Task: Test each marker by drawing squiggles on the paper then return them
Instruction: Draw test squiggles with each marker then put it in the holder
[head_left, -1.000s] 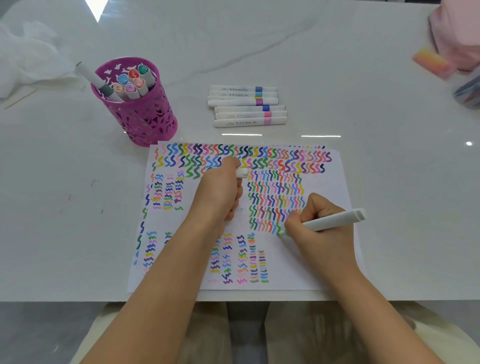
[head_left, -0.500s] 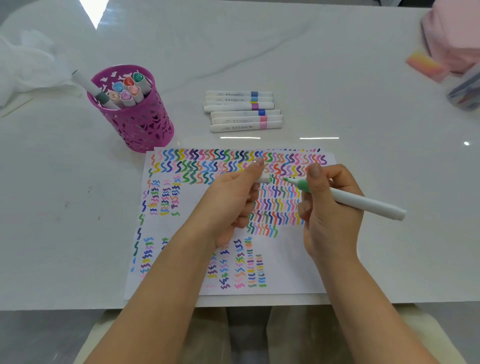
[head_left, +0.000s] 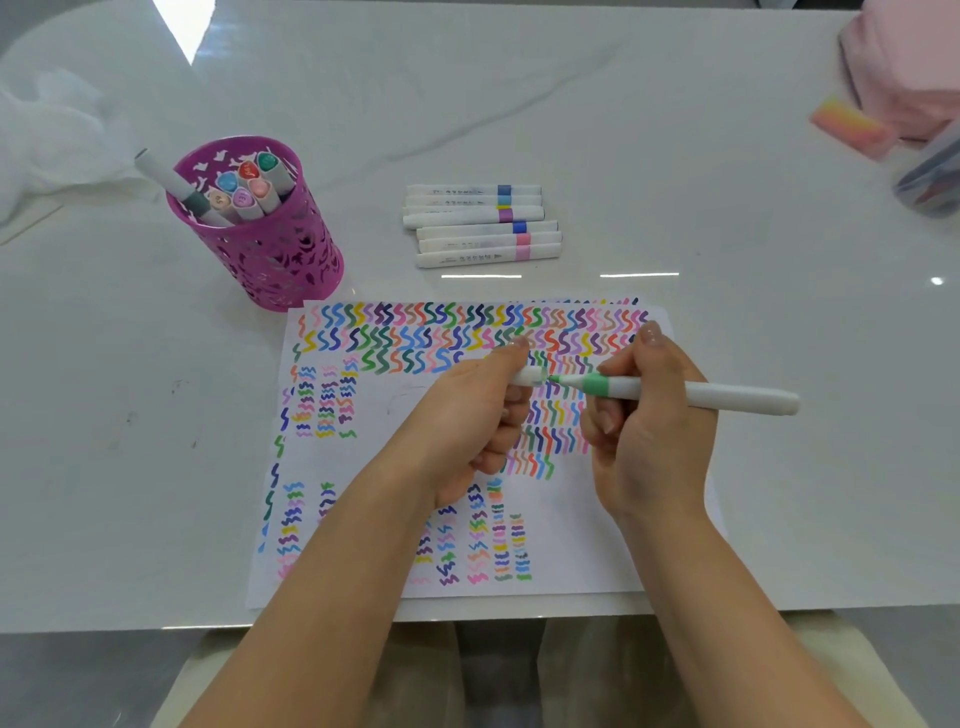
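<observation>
left hand (head_left: 467, 415) pinches cap (head_left: 531, 375) | right hand (head_left: 649, 431) grips marker (head_left: 737, 397) | forearms converging

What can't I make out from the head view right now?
All head view.
Cap: mostly hidden in the left hand; only its end shows.
Green marker: whether its tip touches the cap, too small to tell.
Paper: squiggles beneath the right hand covered.
Lying markers: print too small to read.
Pink thing, top right: cut off by the frame edge.

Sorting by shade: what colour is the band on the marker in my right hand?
Mint green, on the white plastic marker; clearest in the head view.
</observation>
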